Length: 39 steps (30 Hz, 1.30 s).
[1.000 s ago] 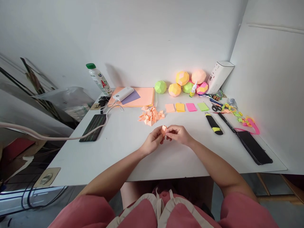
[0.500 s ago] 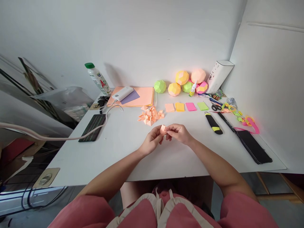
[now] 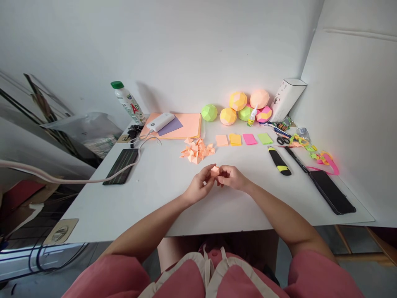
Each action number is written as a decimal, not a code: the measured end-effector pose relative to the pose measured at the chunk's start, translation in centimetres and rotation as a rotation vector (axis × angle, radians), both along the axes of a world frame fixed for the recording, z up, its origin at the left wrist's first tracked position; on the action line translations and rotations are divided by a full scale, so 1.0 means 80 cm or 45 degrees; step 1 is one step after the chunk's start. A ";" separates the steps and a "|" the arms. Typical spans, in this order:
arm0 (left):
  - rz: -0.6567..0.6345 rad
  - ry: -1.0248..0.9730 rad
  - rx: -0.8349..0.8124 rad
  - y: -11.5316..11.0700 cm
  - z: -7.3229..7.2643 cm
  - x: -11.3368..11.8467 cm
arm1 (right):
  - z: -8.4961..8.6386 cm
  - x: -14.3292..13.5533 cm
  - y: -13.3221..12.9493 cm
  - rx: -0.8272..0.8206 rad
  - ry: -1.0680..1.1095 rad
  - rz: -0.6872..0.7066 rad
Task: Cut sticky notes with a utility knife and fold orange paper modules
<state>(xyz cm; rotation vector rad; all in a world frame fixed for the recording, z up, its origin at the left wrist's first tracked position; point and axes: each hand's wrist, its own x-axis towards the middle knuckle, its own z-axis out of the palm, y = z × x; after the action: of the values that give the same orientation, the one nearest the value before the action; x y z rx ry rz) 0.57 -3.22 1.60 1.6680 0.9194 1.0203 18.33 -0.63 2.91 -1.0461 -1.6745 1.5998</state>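
A small folded peach paper piece point(image 3: 215, 171) is held between both hands above the white table point(image 3: 155, 186). My left hand point(image 3: 200, 183) grips it from the left, thumb below and fingers behind. On its right side, my right hand point(image 3: 231, 178) has its fingertips closed on the same piece. Just beyond my hands lies a heap of folded peach paper pieces point(image 3: 196, 151). Square paper stacks sit in a row behind and to the right: peach point(image 3: 221, 140), orange point(image 3: 235, 140), pink point(image 3: 249, 139) and green point(image 3: 265, 138).
Several faceted paper balls point(image 3: 228, 116) and a glue bottle point(image 3: 252, 116) stand near the wall. Scissors point(image 3: 283, 140), a cutter point(image 3: 279, 161) and a black case point(image 3: 331, 191) lie at right. A phone point(image 3: 120, 166), a cable and a power bank point(image 3: 160, 122) are at left.
The peach piece has turned in my fingers and now shows a faceted side. Both hands have shifted slightly, and my right fingers have changed their hold on it.
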 end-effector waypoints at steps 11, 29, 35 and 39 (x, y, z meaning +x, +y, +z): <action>0.013 -0.076 -0.182 -0.004 0.010 0.000 | 0.005 0.007 0.002 0.125 -0.151 -0.060; -0.090 -0.078 -0.207 -0.004 0.008 0.004 | -0.001 0.001 -0.003 0.095 -0.159 0.007; -0.083 -0.138 -0.269 -0.002 0.005 0.001 | 0.000 0.003 -0.001 0.150 -0.197 -0.018; -0.065 -0.210 -0.294 -0.003 0.010 0.000 | -0.002 0.004 0.000 0.125 -0.145 -0.046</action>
<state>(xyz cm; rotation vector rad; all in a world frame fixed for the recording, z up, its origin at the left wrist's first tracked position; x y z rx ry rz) 0.60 -3.43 2.39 1.3871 0.8471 0.9630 18.65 -0.59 2.79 -1.1294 -1.7794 1.4442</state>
